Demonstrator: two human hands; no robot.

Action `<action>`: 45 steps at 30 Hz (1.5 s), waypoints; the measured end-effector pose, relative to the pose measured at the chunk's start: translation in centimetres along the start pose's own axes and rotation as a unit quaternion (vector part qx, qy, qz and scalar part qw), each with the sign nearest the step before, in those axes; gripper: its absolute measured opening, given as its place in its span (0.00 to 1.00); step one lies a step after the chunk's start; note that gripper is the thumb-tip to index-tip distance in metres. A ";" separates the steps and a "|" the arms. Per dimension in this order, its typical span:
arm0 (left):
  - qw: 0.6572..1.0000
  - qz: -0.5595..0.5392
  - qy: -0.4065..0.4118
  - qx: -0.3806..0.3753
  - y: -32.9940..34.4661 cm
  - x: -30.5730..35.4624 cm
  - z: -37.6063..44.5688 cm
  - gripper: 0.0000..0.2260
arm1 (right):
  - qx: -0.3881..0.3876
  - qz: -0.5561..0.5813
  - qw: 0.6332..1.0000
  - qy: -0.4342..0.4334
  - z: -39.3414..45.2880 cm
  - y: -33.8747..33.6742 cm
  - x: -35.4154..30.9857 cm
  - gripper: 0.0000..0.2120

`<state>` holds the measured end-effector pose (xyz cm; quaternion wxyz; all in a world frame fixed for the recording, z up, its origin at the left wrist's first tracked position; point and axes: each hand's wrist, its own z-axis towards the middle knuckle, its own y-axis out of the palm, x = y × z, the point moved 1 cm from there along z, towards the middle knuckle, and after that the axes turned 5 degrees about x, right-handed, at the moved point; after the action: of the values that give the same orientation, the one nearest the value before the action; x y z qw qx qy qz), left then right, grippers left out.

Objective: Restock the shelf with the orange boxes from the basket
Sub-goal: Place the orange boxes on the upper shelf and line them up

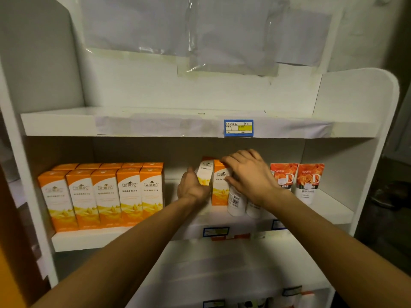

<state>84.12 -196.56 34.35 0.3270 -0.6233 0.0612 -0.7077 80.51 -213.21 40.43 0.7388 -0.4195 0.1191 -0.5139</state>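
Both hands reach into the middle shelf (89, 240) of a white display rack. My left hand (192, 187) grips a tilted orange-and-white box (205, 174) from its left side. My right hand (249, 174) rests over the top of a second orange box (219, 187) that stands upright beside the first. On the left of the same shelf, several matching orange boxes (104, 196) stand in two neat rows. The basket is out of view.
White tubes (236, 202) with barcodes stand under my right hand. Two rose-printed tubes (309, 181) stand at the shelf's right end. A gap lies between the box rows and my hands. The upper shelf (66, 124) holds nothing and carries a blue price label (238, 128).
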 end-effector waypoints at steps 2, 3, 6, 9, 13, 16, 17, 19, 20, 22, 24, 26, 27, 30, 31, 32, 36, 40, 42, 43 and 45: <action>1.000 -0.007 0.004 0.003 -0.2 0.0 -0.5 0.34 | -0.008 -0.002 1.000 0.002 0.0 -0.2 -0.1 0.22; 1.000 -0.008 0.004 0.004 -0.2 0.0 -0.7 0.37 | -0.013 -0.004 1.000 0.005 0.0 -0.2 -0.2 0.23; 1.000 0.009 -0.004 0.009 -0.4 -0.1 -1.0 0.35 | -0.020 -0.011 1.000 0.011 0.0 -0.3 -0.3 0.22; 0.999 0.028 -0.007 0.034 -0.9 -0.1 -1.5 0.31 | -0.030 -0.019 0.999 0.016 0.3 -0.5 -0.5 0.21; 0.998 0.045 0.003 0.037 -1.4 -0.3 -2.4 0.30 | -0.046 -0.011 0.998 0.033 1.1 -0.8 -1.1 0.20; 0.998 0.052 0.005 0.041 -1.9 -0.6 -2.8 0.28 | -0.047 0.017 0.998 0.047 1.9 -1.1 -1.7 0.20; 0.998 0.049 -0.001 0.041 -2.1 -0.6 -3.0 0.27 | -0.047 0.019 0.998 0.048 2.1 -1.1 -2.0 0.19; 0.999 0.035 -0.013 0.037 -2.6 -0.8 -3.3 0.25 | -0.041 0.024 0.997 0.055 2.5 -1.2 -2.3 0.18; 0.999 0.029 -0.017 0.033 -2.8 -0.9 -3.4 0.24 | -0.034 0.028 0.997 0.061 2.6 -1.3 -2.4 0.17; 0.999 0.025 -0.016 0.030 -3.2 -1.1 -3.8 0.24 | -0.022 0.039 0.996 0.074 2.9 -1.4 -2.6 0.16; 0.999 0.027 -0.013 0.027 -3.5 -1.3 -4.1 0.25 | -0.012 0.050 0.995 0.084 3.2 -1.6 -2.8 0.16; 0.999 0.025 -0.012 0.020 -3.7 -1.5 -4.4 0.26 | 0.000 0.061 0.994 0.093 3.5 -1.7 -3.1 0.15; 1.000 0.025 -0.012 0.015 -3.9 -1.5 -4.6 0.26 | 0.005 0.068 0.993 0.096 3.7 -1.8 -3.2 0.15; 1.000 0.027 -0.012 -0.002 -4.4 -1.3 -4.9 0.26 | 0.005 0.113 0.988 0.106 3.8 -2.1 -3.9 0.16; 1.000 0.027 -0.011 -0.008 -4.6 -1.3 -5.0 0.26 | 0.001 0.135 0.984 0.114 3.9 -2.1 -4.1 0.17; 0.999 0.027 -0.011 -0.014 -4.8 -1.3 -5.1 0.27 | -0.004 0.158 0.980 0.123 3.9 -2.2 -4.3 0.17; 0.999 0.025 -0.003 -0.023 -5.4 -1.4 -5.5 0.27 | -0.051 0.242 0.955 0.164 4.2 -1.9 -5.2 0.17; 1.000 0.005 -0.006 -0.028 -5.4 -1.6 -5.9 0.27 | -0.088 0.312 0.925 0.197 3.8 -1.5 -5.8 0.18; 0.999 -0.009 -0.009 -0.036 -5.4 -1.5 -6.1 0.26 | -0.099 0.341 0.911 0.210 3.5 -1.7 -5.8 0.21; 0.999 -0.012 -0.009 -0.040 -5.4 -1.5 -6.1 0.26 | -0.108 0.354 0.903 0.217 3.4 -1.8 -5.8 0.23; 0.999 -0.014 -0.008 -0.046 -5.7 -1.3 -6.3 0.25 | -0.128 0.376 0.888 0.231 3.2 -1.8 -5.9 0.28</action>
<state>76.16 -193.41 34.70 0.2892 -0.6442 0.0822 -0.7033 78.65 -206.75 42.22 0.7682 -0.3041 0.4998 -0.2601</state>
